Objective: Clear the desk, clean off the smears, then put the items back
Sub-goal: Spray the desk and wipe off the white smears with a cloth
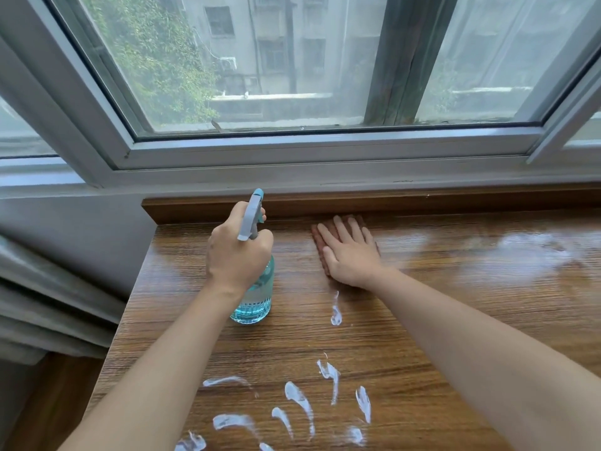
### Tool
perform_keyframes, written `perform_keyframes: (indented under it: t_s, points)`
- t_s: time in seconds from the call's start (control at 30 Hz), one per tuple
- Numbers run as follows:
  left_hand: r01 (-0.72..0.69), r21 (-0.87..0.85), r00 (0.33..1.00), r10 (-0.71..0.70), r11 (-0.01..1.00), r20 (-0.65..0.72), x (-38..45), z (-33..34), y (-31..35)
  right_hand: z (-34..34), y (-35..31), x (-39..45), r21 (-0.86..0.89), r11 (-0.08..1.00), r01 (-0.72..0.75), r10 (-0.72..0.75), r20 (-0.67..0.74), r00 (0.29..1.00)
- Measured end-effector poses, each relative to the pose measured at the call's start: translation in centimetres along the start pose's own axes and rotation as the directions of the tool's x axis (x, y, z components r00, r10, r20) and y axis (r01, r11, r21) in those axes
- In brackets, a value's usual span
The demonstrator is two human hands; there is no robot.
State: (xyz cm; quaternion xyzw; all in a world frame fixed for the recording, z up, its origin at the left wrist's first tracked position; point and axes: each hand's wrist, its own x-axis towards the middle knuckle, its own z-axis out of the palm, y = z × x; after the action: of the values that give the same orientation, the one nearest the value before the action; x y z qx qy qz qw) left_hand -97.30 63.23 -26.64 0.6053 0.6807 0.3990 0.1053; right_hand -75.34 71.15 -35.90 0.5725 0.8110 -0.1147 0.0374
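Desk: Right now my brown wood-grain desk (pixel 422 320) runs up to a low wooden ledge (pixel 390 201) beneath the window; a wet sheen shows on its far right part.
Smears: white streaky smears (pixel 299 405) lie scattered across the near middle of the desk, with one lone streak (pixel 336 312) farther up, just below my right wrist.
Left hand: my left hand (pixel 239 252) is curled round the neck of a clear glass spray bottle of blue liquid (pixel 255 297) with a grey-and-teal trigger head; its base stands on the desk, left of centre.
Right hand: my right hand (pixel 349 252) lies flat, fingers straight and together, pressing a reddish-brown ribbed cloth (pixel 320 247) against the desk near the ledge.
Room: a white-framed sliding window (pixel 292 148) fills the upper view, with grey apartment blocks and green foliage beyond the glass.
Left edge: folds of a grey curtain (pixel 48 304) hang beside the desk's left end.
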Motion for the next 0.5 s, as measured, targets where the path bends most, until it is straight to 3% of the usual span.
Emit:
perform_keyframes:
  t_s: [0.07, 0.17, 0.23, 0.3, 0.4, 0.5]
  points:
    - [0.024, 0.021, 1.000, -0.024, 0.999, 0.010, 0.2, 0.2, 0.2, 0.1, -0.3, -1.2, -0.039, 0.996, 0.086, -0.085, 0.021, 0.996]
    - [0.031, 0.079, 0.999, -0.034, 0.996, 0.036, 0.4, 0.7, 0.3, 0.9, 2.4, -5.4, -0.071, 0.921, 0.382, -0.379, 0.060, 0.924]
    - [0.034, 0.085, 0.999, -0.038, 0.996, 0.039, 0.5, 0.9, 0.3, 0.7, 4.8, -6.9, -0.037, 0.894, 0.446, -0.442, 0.090, 0.893]
    - [0.038, 0.081, 0.999, -0.041, 0.996, 0.027, 0.6, 1.0, 0.3, 0.4, 6.1, -6.1, -0.067, 0.925, 0.374, -0.369, 0.078, 0.926]
    - [0.051, 0.086, 0.998, -0.054, 0.995, 0.029, 0.8, 1.0, 0.2, 0.0, 3.8, -3.1, -0.038, 0.995, 0.088, -0.087, 0.038, 0.996]
    - [0.058, 0.113, 0.997, -0.063, 0.992, 0.042, 1.0, 1.0, 0.7, -0.2, 0.7, -1.2, 0.041, 0.996, -0.082, 0.080, 0.051, 0.996]
